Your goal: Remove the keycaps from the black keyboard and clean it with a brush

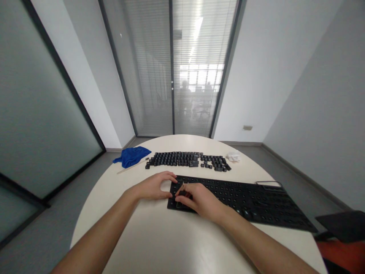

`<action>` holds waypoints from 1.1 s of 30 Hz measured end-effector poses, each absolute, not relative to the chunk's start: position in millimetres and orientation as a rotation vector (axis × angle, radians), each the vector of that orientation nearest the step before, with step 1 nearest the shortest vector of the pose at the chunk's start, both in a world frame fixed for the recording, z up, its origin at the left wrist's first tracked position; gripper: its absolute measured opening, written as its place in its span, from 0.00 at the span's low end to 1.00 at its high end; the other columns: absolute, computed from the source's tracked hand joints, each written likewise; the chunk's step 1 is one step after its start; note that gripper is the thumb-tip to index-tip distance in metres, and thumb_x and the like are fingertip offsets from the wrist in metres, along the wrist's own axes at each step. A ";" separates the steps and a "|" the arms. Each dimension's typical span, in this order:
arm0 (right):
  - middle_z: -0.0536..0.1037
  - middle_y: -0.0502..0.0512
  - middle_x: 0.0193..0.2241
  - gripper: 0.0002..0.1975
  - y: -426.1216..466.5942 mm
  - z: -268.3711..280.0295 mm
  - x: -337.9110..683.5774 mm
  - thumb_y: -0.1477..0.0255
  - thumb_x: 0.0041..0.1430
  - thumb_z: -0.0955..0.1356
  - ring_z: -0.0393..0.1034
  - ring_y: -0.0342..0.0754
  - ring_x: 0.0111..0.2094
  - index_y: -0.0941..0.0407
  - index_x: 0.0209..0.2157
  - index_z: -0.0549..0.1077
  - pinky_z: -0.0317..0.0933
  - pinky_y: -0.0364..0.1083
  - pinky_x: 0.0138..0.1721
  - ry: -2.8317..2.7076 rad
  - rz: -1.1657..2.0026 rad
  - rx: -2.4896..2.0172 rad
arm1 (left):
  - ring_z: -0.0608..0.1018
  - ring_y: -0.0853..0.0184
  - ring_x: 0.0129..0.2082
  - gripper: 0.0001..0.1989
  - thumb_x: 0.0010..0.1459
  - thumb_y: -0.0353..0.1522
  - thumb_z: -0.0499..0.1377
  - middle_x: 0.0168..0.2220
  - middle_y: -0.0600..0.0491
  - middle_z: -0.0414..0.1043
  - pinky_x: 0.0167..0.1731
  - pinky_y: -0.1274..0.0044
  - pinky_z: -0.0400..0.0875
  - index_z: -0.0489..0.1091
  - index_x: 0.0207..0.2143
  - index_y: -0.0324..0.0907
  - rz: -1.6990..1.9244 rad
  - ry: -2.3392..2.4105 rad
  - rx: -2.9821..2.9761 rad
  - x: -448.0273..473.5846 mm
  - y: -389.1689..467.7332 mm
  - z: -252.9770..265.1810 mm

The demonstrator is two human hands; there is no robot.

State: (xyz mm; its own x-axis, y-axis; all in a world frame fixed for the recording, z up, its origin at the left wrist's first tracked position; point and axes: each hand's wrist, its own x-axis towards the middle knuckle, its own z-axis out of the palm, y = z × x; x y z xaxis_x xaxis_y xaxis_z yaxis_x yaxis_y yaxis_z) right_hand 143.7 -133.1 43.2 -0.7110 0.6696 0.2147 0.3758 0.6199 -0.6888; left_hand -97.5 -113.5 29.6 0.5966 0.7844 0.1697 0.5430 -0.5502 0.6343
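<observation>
A black keyboard [228, 190] lies on the table with its key positions largely bare of caps. My left hand [155, 186] grips its left end, the fingers at the upper corner and the thumb against the side edge. Over the keyboard's left part, my right hand [198, 198] is closed in a pinch, fingertips pointing down. Whatever is between those fingertips is dark and mostly hidden. Beyond the keyboard, loose black keycaps [176, 159] lie in rows, roughly in keyboard order. A few caps [245, 214] sit on the keyboard's near edge beside my right wrist.
At the far left of the round white table [159, 243] lie a blue cloth [134, 155] and a thin stick [131, 166]. Crumpled white tissue [234, 156] rests at the far right. A thin wire loop [268, 182] touches the keyboard's back edge. A chair [342, 228] stands right.
</observation>
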 end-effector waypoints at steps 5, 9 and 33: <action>0.81 0.54 0.36 0.10 -131.8 46.1 145.1 0.64 0.64 0.68 0.76 0.49 0.38 0.53 0.41 0.79 0.64 0.43 0.41 -2.474 0.817 -0.632 | 0.58 0.54 0.67 0.30 0.47 0.35 0.70 0.67 0.46 0.53 0.65 0.66 0.53 0.71 0.54 0.47 0.546 1.050 2.257 -96.4 -116.8 26.9; 0.81 0.54 0.39 0.11 -124.9 49.8 153.7 0.65 0.66 0.66 0.76 0.49 0.39 0.52 0.42 0.79 0.66 0.44 0.43 -2.506 0.890 -0.583 | 0.54 0.53 0.68 0.33 0.45 0.37 0.72 0.70 0.47 0.48 0.66 0.64 0.49 0.70 0.55 0.49 0.464 1.027 2.200 -95.7 -117.3 24.0; 0.80 0.55 0.33 0.21 -102.7 17.5 148.4 0.54 0.59 0.68 0.77 0.48 0.36 0.58 0.42 0.72 0.71 0.47 0.38 -1.879 1.542 -0.788 | 0.60 0.53 0.65 0.32 0.45 0.40 0.72 0.67 0.46 0.55 0.64 0.63 0.52 0.71 0.54 0.49 0.555 1.026 2.198 -91.8 -118.0 20.3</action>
State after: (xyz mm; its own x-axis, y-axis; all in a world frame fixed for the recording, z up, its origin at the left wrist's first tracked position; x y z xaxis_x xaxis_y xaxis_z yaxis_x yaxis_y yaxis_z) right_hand 148.4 -102.7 17.5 -0.6586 0.7496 0.0659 0.0819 0.1584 -0.9840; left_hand -91.8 -118.0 20.3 0.6058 0.7889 0.1033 0.5178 -0.4895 0.7016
